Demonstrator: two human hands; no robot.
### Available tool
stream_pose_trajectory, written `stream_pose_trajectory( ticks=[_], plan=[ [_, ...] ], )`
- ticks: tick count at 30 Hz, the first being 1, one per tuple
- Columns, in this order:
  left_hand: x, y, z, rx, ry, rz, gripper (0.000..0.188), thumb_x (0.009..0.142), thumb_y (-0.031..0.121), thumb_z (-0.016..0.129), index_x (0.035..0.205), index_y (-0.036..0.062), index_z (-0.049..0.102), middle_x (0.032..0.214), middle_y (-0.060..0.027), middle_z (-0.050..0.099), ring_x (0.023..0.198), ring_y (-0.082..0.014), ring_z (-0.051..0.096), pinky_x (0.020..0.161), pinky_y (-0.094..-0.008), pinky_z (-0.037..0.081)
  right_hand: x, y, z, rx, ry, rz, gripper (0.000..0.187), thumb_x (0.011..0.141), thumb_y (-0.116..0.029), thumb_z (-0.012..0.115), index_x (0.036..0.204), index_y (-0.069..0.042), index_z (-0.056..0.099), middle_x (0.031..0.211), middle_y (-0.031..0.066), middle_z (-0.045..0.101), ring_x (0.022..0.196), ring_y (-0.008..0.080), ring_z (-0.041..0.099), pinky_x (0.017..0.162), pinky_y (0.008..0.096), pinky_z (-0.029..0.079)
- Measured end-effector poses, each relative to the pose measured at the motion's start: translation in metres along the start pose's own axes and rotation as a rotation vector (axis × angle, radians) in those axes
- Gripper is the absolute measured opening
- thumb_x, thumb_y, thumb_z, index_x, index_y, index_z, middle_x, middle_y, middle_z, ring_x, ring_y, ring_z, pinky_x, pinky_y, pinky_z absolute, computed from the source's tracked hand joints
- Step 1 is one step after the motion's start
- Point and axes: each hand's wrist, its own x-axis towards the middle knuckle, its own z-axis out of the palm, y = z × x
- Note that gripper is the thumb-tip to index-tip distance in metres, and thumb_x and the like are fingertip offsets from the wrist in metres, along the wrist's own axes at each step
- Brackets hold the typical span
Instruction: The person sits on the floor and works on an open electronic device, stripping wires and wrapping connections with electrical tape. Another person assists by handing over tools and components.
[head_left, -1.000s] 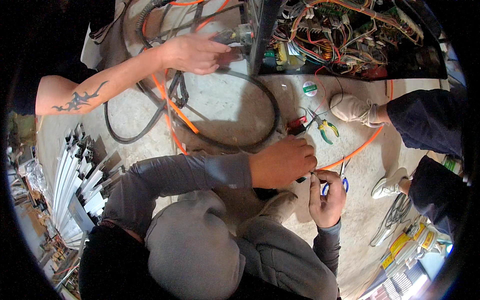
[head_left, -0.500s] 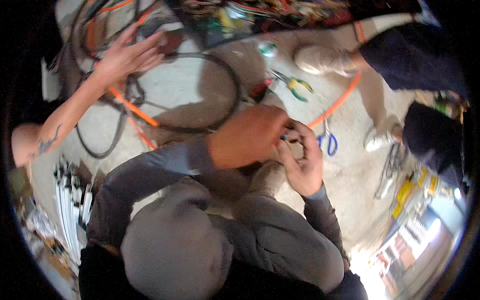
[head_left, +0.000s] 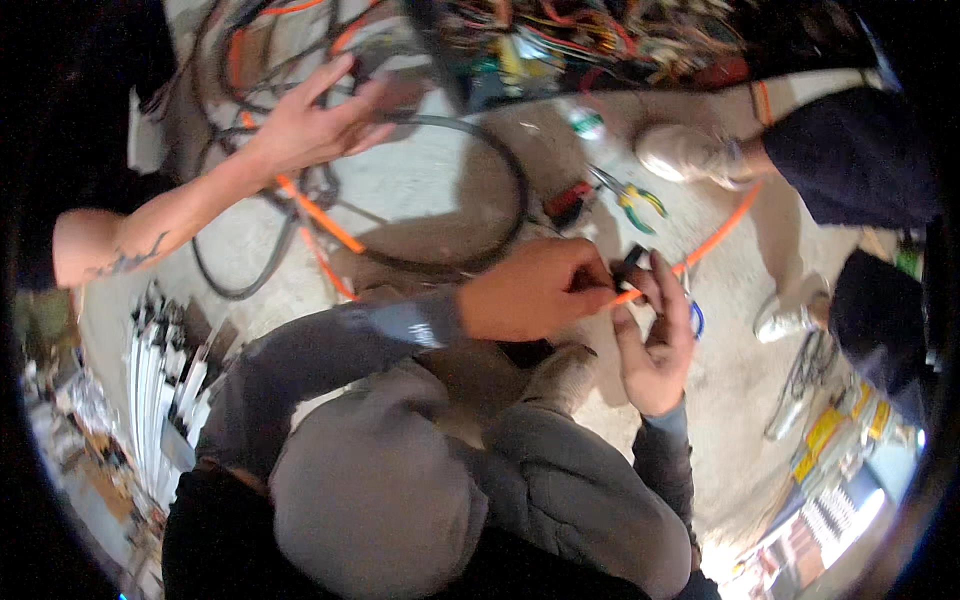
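Observation:
My left hand (head_left: 535, 290) is closed in a pinch, palm down, in front of my knees. What its fingertips hold, if anything, is hidden. My right hand (head_left: 655, 355) is just right of it, palm turned up, its thumb and fingers curled. A small black piece (head_left: 630, 262), too blurred to name, shows at the right fingertips. Behind these fingers runs an orange cable (head_left: 722, 230) on the floor. Blue scissor handles (head_left: 698, 320) peek out beside my right hand. Pliers with green and yellow grips (head_left: 640, 203) and a red and black tool (head_left: 568, 204) lie beyond.
At the left, another person's hand (head_left: 320, 120) reaches over a coiled black cable (head_left: 520, 170). Tangled wires (head_left: 560, 40) fill a dark container at the back. A shoe (head_left: 685, 155) of someone nearby stands at the right. White strips (head_left: 160, 380) lie at the left.
The whole view has shifted, so things appear farther right and lower. My fingertips have drawn slightly apart, and the black piece now shows between my hands.

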Motion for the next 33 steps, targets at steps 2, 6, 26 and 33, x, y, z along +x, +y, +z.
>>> stream_pose_trajectory(
  ticks=[2, 6, 26, 33],
  plan=[
    [0.001, -0.008, 0.004, -0.027, 0.021, -0.005, 0.032, 0.094, 0.027, 0.077, 0.104, -0.0022, 0.068, 0.091, -0.0160, 0.075, 0.083, -0.0228, 0.071, 0.077, -0.0382, 0.056, -0.002, -0.005, -0.004, 0.153, -0.011, 0.065, 0.071, 0.093, 0.005, 0.065, 0.158, 0.004, 0.038, 0.130, 0.0110, 0.062, 0.120, 0.0187, 0.059, 0.108, 0.0331, 0.044],
    [-0.002, -0.013, 0.007, -0.073, 0.103, -0.084, 0.028, 0.088, 0.018, 0.074, 0.106, -0.0025, 0.069, 0.091, -0.0182, 0.074, 0.083, -0.0276, 0.073, 0.078, -0.0405, 0.057, 0.004, -0.012, 0.007, 0.199, 0.049, 0.083, 0.065, 0.094, 0.003, 0.069, 0.154, 0.005, 0.043, 0.116, 0.0075, 0.066, 0.110, 0.0165, 0.060, 0.105, 0.0308, 0.044],
    [0.005, -0.017, 0.016, 0.098, 0.085, 0.138, 0.025, 0.098, 0.024, 0.067, 0.111, 0.0019, 0.067, 0.103, -0.0219, 0.071, 0.098, -0.0433, 0.069, 0.083, -0.0502, 0.054, -0.013, -0.003, 0.006, -0.064, 0.024, 0.036, 0.034, 0.096, -0.005, 0.068, 0.129, 0.005, 0.065, 0.099, 0.0075, 0.060, 0.086, 0.0151, 0.055, 0.081, 0.0297, 0.047],
    [0.007, -0.016, 0.009, 0.245, 0.037, 0.206, 0.027, 0.097, 0.025, 0.066, 0.109, 0.0007, 0.068, 0.108, -0.0212, 0.071, 0.101, -0.0420, 0.069, 0.087, -0.0502, 0.054, -0.020, -0.001, 0.007, 0.020, 0.036, 0.074, 0.041, 0.098, -0.007, 0.068, 0.137, 0.004, 0.060, 0.105, 0.0075, 0.066, 0.093, 0.0155, 0.061, 0.087, 0.0293, 0.050]
  ],
)
